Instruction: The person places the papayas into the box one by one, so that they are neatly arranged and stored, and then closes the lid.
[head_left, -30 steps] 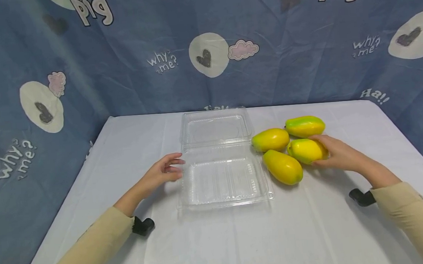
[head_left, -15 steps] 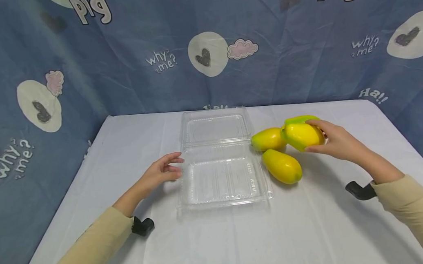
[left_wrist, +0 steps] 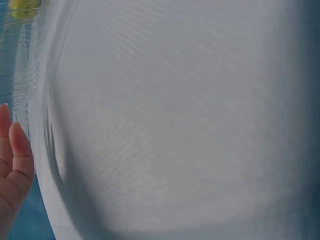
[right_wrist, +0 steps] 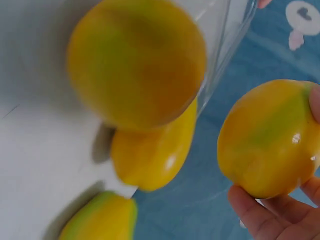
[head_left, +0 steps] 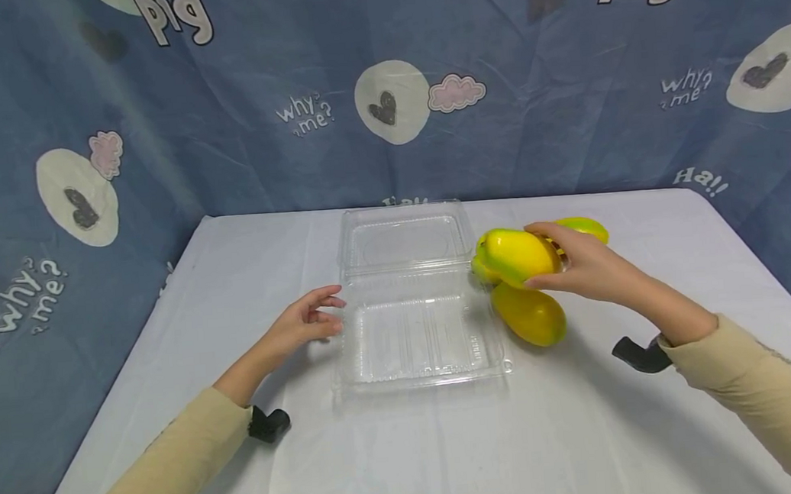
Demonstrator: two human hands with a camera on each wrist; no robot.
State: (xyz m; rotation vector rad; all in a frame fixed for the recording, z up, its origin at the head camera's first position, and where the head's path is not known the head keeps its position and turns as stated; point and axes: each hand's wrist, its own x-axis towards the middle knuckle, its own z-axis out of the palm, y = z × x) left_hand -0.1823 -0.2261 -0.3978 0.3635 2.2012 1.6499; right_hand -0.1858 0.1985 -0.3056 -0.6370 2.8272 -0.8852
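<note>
My right hand [head_left: 545, 258] grips a yellow-green papaya-like fruit [head_left: 515, 255] and holds it in the air, just right of the clear plastic clamshell box [head_left: 488, 351]. In the right wrist view the held fruit [right_wrist: 270, 137] sits against my fingertips [right_wrist: 265, 215]. The box lies open, its lid [head_left: 402, 239] folded back. My left hand [head_left: 317, 314] rests with relaxed fingers at the box's left edge, holding nothing. Only its fingertips [left_wrist: 15, 150] show in the left wrist view.
Three more fruits lie on the white cloth [head_left: 409, 445] right of the box: a near yellow fruit [head_left: 530, 316], one partly hidden [head_left: 481, 273] behind the held fruit, and a greener fruit [head_left: 585, 227] farthest back. A patterned blue curtain [head_left: 236, 136] backs the table.
My right hand lifted one fruit off the cloth and carried it leftward towards the box. The left hand stayed put.
</note>
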